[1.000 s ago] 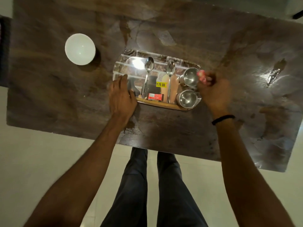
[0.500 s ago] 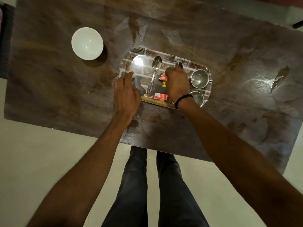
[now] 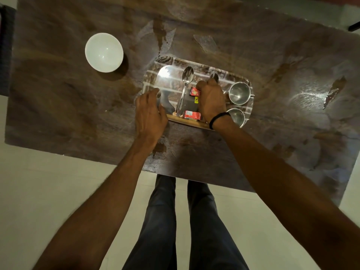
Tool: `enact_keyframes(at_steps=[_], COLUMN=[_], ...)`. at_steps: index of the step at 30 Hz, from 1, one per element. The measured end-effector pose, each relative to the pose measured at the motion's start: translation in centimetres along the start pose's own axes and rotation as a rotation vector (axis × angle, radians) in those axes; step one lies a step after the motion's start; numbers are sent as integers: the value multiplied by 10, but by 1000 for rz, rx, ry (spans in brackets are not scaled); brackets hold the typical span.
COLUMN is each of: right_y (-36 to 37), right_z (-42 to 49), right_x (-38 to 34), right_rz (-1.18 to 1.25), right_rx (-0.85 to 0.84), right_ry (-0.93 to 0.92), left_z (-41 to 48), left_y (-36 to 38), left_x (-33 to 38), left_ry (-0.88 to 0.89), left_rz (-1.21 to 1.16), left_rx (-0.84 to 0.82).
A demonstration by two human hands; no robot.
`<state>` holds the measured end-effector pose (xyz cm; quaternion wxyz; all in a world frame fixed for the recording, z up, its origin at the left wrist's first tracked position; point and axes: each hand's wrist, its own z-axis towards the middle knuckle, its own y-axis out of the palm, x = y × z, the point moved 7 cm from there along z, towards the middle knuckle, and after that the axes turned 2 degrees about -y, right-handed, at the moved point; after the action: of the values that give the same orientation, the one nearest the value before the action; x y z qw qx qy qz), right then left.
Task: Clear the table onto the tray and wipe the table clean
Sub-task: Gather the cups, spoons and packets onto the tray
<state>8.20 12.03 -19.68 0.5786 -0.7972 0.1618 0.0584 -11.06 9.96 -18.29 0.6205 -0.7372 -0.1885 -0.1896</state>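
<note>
A shiny rectangular tray (image 3: 167,75) sits mid-table. On it lie a steel spoon (image 3: 185,84), a second spoon (image 3: 214,76) mostly hidden by my right hand, two steel cups (image 3: 238,93) (image 3: 236,115) at its right end, and a red packet (image 3: 191,114) near the front rim. My right hand (image 3: 211,100) hovers over the tray's middle, fingertips pinching another small red packet (image 3: 194,91). My left hand (image 3: 150,114) rests flat on the tray's left front corner. A white bowl (image 3: 104,52) stands on the table at far left.
The dark wooden table (image 3: 68,106) shows wet streaks and smears, one shiny patch (image 3: 335,90) at the far right. The table's front edge runs just below my wrists, with pale floor and my legs beneath.
My right hand moved left from beside the cups to the tray's middle, carrying the small red packet. Over the last half second it barely shifted. My left hand stayed on the tray corner.
</note>
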Motion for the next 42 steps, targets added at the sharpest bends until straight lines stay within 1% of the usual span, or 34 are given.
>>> enact_keyframes(at_steps=[3,6,10,13,16,17,18,19,21,23,26,28,29,34,38,42], right_y=[-4,-15,-27,-23,-10,-6,-1,4,14,24,32,32,26,3,6,15], right_z=[-4,-9,-6,12,38,46,55,62,78,90,98,96,92,44,0,-23], right_x=[0,-9,-46,-87,-134,-150,-164,-176,-192,-198,-195,-188,-185,-138,-83,-56], right_rz=[49,109,271,417,462,464,460,460,507,642,849,889,897,983,979,969], right_rx=[23,80,86,23,-106,-137,-168,-206,-288,-339,-323,-304,-284,-195,-133,-108], right_ry=[28,67,48,8,-73,-104,-127,-132,-92,-8,102,152,168,300,421,470], left_z=[0,1,12,28,46,56,67,78,99,114,118,115,112,83,56,41], left_y=[-5,-19,-43,-63,-90,-96,-100,-99,-98,-96,-90,-91,-91,-79,-50,-18], left_x=[-2,-3,-14,-39,-68,-81,-95,-109,-129,-141,-142,-137,-133,-84,-49,-35], left_ry=[-1,-7,-42,-163,-321,-399,-486,-576,-707,-779,-882,-866,-845,-735,-716,-692], left_rz=[-15,-56,-72,-138,-262,-288,-326,-382,-514,-637,-845,-881,-888,-920,-897,-880], left_rx=[24,99,202,266,381,392,376,325,215,126,-48,-110,-115,-182,-304,-414])
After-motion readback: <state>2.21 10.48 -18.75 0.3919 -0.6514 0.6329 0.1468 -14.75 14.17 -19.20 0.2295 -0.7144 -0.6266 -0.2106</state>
